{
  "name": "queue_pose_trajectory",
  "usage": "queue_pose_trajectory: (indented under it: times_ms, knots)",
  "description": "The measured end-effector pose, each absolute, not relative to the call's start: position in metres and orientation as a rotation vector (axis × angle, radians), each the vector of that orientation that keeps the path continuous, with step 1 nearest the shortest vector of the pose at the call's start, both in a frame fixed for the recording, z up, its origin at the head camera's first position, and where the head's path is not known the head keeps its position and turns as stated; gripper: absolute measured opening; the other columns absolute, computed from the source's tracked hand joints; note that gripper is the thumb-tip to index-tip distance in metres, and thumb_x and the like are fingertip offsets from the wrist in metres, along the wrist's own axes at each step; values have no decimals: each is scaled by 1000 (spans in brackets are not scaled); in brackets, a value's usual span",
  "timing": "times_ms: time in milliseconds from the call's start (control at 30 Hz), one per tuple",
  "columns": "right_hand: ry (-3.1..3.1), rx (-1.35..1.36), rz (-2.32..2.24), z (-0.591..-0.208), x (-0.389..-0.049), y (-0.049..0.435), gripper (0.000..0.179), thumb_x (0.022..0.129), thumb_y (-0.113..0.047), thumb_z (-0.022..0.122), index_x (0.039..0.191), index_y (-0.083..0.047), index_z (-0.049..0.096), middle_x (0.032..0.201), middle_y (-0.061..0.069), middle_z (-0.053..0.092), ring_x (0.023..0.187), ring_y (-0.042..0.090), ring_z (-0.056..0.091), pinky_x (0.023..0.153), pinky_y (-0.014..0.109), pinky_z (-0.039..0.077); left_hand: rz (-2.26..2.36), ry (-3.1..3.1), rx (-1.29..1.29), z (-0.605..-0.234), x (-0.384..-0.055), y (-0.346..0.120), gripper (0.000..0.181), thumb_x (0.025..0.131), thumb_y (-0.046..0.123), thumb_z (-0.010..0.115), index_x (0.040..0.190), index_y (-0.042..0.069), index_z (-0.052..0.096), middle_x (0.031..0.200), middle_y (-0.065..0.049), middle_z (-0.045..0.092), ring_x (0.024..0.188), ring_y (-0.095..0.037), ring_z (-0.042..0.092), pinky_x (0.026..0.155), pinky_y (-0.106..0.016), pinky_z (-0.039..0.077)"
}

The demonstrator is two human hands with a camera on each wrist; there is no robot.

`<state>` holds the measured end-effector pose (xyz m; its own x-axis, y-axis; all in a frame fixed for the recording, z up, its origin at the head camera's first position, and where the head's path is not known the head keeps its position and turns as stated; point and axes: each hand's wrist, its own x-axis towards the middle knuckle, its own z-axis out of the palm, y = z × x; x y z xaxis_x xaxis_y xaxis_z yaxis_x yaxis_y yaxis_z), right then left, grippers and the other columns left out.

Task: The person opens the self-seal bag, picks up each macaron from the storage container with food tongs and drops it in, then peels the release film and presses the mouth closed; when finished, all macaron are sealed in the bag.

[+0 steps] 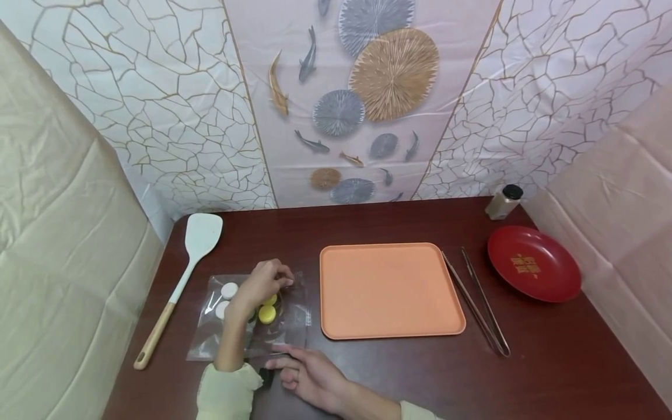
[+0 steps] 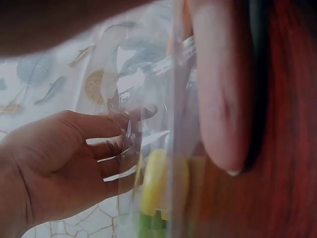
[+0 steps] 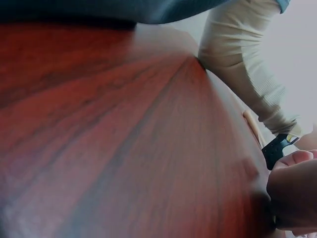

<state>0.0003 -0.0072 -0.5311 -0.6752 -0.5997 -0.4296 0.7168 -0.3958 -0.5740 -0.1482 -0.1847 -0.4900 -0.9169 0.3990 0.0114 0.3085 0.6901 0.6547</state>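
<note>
On the table's left half lies a clear plastic bag (image 1: 294, 321) holding round, cap-like pieces, among them white (image 1: 229, 290), yellow (image 1: 267, 314) and partly hidden green ones. My left hand (image 1: 262, 283) reaches over the bag and pinches film near its far right corner; in the left wrist view the left hand (image 2: 69, 163) shows its palm, fingertips partly behind film. My right hand (image 1: 315, 379) is at the bag's near right edge, index and thumb straight and apart, other fingers bent. A blurred finger of it looms large in the left wrist view. Its contact with the film is unclear.
Left of the bag lies a white spatula (image 1: 203, 233) with a wooden handle. An orange tray (image 1: 391, 291) is to the right, then metal tongs (image 1: 483, 303) and a red plate (image 1: 556, 274). A black-lidded jar (image 1: 504, 202) stands at the back right, before the patterned wall cloth.
</note>
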Motion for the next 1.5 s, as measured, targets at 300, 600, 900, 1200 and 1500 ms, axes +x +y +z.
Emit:
queue_pose_trajectory:
  times_ms: [300,600,900,1200,1500]
  knots:
    - [1123,96,-2122,-530,-1,3,50,120,-20,40,158,13,45,104,6,77,65,3,53,63,17,41,1173,2679,637,-476,-143,-203,7,106,-1,68,101,-1,74,114,-18,78,93,-20,70,79,-30,57]
    - [1657,-222,-1992,-522,-25,29,45,119,-18,47,147,15,58,115,29,75,61,2,59,55,15,49,1300,2609,574,-452,-130,-223,12,109,5,65,98,5,71,108,-14,82,89,-15,70,76,-31,57]
    - [2403,-631,-1828,-503,-56,66,27,114,-10,59,121,8,78,69,14,69,48,4,54,42,20,44,1506,2632,562,-438,-118,-228,12,107,5,68,96,6,72,92,-5,84,86,-20,79,70,-26,58]
    - [2554,-853,-1914,-485,-77,79,15,108,-2,68,105,-1,83,87,11,79,54,20,65,53,17,48,1752,2656,624,-442,-103,-240,15,106,-1,67,120,3,73,94,-9,85,83,-16,83,66,-22,58]
    - [2695,-1141,-1959,-465,-92,72,15,98,8,75,93,-5,80,76,2,72,53,12,59,52,18,49,1847,2682,614,-441,-92,-242,35,106,-4,67,140,1,67,95,-13,85,86,-11,83,56,-17,49]
